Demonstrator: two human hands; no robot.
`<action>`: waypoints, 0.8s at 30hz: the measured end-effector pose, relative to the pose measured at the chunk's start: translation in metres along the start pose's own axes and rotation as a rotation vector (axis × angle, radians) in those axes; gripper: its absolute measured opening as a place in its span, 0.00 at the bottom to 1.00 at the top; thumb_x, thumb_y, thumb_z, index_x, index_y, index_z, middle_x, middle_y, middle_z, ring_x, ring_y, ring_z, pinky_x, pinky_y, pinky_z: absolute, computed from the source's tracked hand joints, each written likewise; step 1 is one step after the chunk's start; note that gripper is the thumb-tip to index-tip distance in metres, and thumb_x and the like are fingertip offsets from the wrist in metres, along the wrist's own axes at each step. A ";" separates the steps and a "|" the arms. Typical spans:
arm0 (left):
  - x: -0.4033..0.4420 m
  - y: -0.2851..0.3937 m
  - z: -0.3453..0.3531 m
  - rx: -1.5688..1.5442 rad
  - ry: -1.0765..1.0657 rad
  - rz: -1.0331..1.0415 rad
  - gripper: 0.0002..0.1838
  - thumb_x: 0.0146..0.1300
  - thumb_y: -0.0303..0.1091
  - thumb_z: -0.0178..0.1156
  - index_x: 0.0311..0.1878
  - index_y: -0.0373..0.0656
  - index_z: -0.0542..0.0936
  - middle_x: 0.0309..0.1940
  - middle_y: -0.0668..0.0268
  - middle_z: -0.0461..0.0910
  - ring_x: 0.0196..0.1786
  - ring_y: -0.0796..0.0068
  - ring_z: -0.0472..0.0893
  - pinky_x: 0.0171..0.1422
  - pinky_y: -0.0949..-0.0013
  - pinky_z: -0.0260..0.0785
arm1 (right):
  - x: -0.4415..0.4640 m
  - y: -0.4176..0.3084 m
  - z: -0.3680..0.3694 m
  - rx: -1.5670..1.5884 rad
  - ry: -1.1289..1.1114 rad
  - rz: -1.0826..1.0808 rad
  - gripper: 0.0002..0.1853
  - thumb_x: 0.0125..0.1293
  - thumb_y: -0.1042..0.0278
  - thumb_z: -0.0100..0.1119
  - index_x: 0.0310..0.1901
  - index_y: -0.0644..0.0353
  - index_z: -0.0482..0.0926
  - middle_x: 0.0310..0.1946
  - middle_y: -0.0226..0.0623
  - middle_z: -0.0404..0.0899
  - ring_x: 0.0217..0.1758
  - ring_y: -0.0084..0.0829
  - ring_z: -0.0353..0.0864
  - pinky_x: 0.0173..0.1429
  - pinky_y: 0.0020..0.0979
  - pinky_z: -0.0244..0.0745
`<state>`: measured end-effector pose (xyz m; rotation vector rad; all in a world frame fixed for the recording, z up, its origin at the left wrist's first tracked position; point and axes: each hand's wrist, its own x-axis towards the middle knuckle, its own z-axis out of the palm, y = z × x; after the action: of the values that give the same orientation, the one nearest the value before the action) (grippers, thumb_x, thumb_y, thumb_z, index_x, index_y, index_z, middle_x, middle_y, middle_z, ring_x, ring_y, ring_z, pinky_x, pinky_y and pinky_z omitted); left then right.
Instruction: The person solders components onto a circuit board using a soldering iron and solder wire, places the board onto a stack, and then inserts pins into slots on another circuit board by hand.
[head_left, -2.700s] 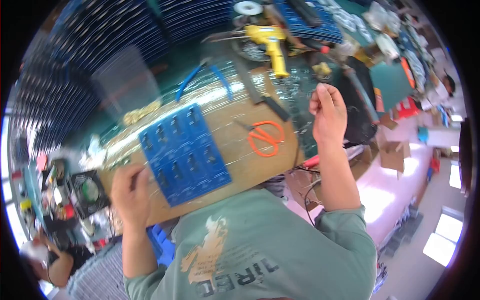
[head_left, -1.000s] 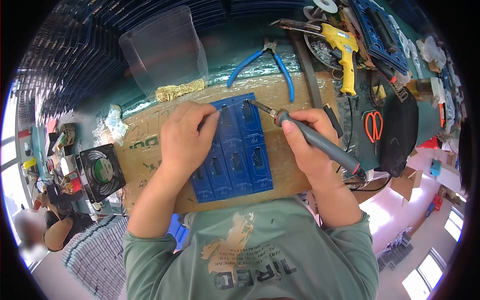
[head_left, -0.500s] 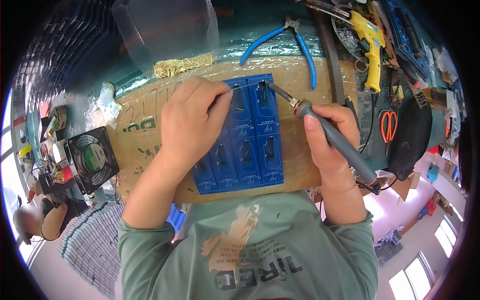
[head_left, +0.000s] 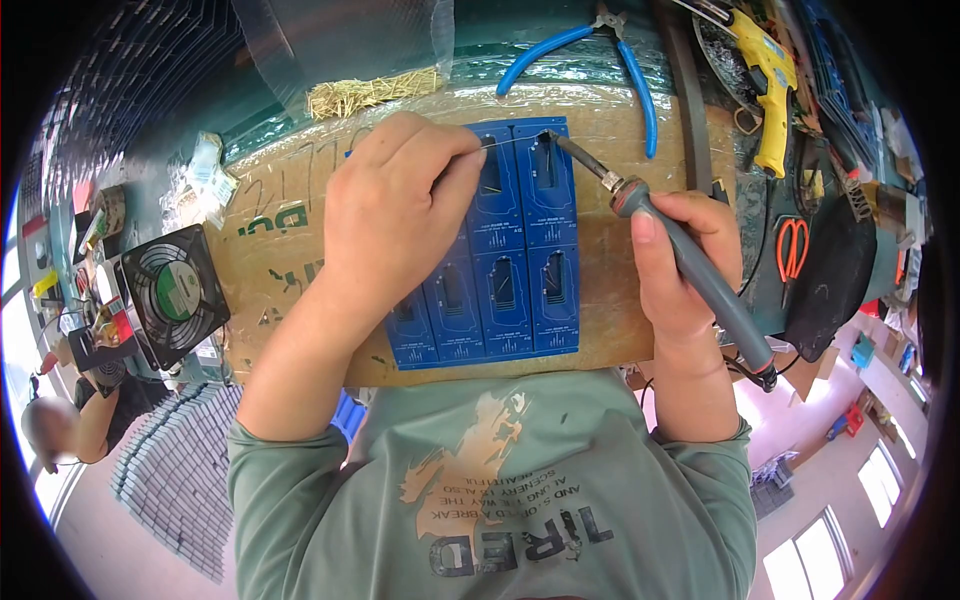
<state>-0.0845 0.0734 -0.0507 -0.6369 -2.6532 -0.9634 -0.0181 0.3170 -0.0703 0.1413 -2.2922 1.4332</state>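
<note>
A blue circuit board panel [head_left: 508,240] with several slotted sections lies on the brown cardboard [head_left: 615,310]. My right hand [head_left: 688,262] is closed round the grey handle of a soldering iron [head_left: 705,285], whose tip meets the panel near its top right slot. Over the panel's upper left part, my left hand [head_left: 405,195] pinches a thin wire [head_left: 515,142] between thumb and fingers. The wire runs right to the iron's tip. That hand hides part of the panel.
Behind the panel lie blue-handled cutters [head_left: 605,55], a bundle of short gold wires [head_left: 372,92] and a clear plastic box [head_left: 345,45]. At right are a yellow soldering gun [head_left: 770,95] and orange scissors [head_left: 791,250]. A fan [head_left: 172,290] stands left; a co-worker [head_left: 75,425] is beyond.
Since the earliest frame, my right hand has taken hold of the iron, my left hand has moved onto the panel, and the scissors have left the cardboard. Lately the view has shifted slightly.
</note>
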 end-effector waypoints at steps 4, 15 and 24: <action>0.000 0.001 0.000 0.002 0.004 -0.012 0.02 0.59 0.29 0.69 0.36 0.46 0.85 0.31 0.65 0.82 0.35 0.61 0.83 0.39 0.62 0.76 | -0.001 0.001 0.000 0.005 -0.003 0.018 0.15 0.58 0.69 0.79 0.44 0.61 0.83 0.35 0.37 0.84 0.34 0.29 0.83 0.39 0.27 0.77; 0.000 0.002 -0.001 -0.007 0.020 -0.016 0.02 0.59 0.29 0.68 0.35 0.46 0.85 0.31 0.66 0.82 0.35 0.62 0.83 0.39 0.63 0.76 | -0.001 -0.003 -0.001 -0.003 -0.013 0.013 0.14 0.57 0.71 0.78 0.43 0.61 0.83 0.35 0.38 0.84 0.35 0.30 0.83 0.41 0.28 0.77; -0.006 0.007 -0.011 -0.018 -0.057 -0.112 0.03 0.59 0.30 0.70 0.36 0.43 0.86 0.31 0.64 0.82 0.36 0.65 0.82 0.41 0.63 0.73 | -0.002 -0.004 -0.002 -0.002 -0.064 -0.024 0.13 0.57 0.73 0.76 0.42 0.61 0.82 0.35 0.38 0.84 0.36 0.33 0.83 0.42 0.30 0.76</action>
<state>-0.0753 0.0688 -0.0407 -0.5318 -2.7590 -1.0143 -0.0141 0.3162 -0.0673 0.2159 -2.3348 1.4344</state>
